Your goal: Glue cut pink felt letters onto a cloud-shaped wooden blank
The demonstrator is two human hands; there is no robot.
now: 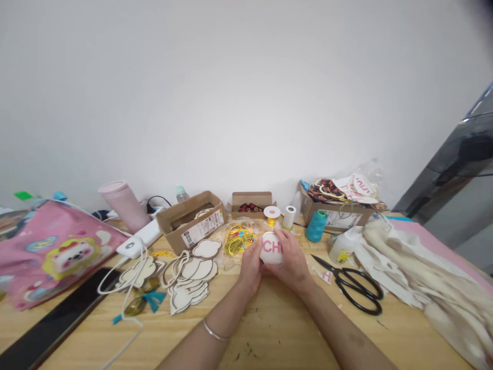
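Note:
Both hands grip a small white fabric-covered piece (270, 250) with pink letters, of which "CH" shows. My left hand (251, 264) holds its left edge. My right hand (291, 261) closes on its right side, its fingers lying over part of the lettering. Just beyond the hands are a clear bag of yellow and green cords (239, 239) and a spool of yellow thread (271, 213). Black-handled scissors (356, 285) lie to the right, beside a scrap with a pink letter H (326, 277). Flat cloud-shaped pieces (192, 280) are piled to the left.
Behind stand an open cardboard box (196, 226), a smaller box (252, 198), a teal thread cone (316, 227) and a filled box (339, 216). A glue bottle (344, 246) and cream cloth (408, 262) are right. A pink bag (73, 252) and white cable (133, 288) are left.

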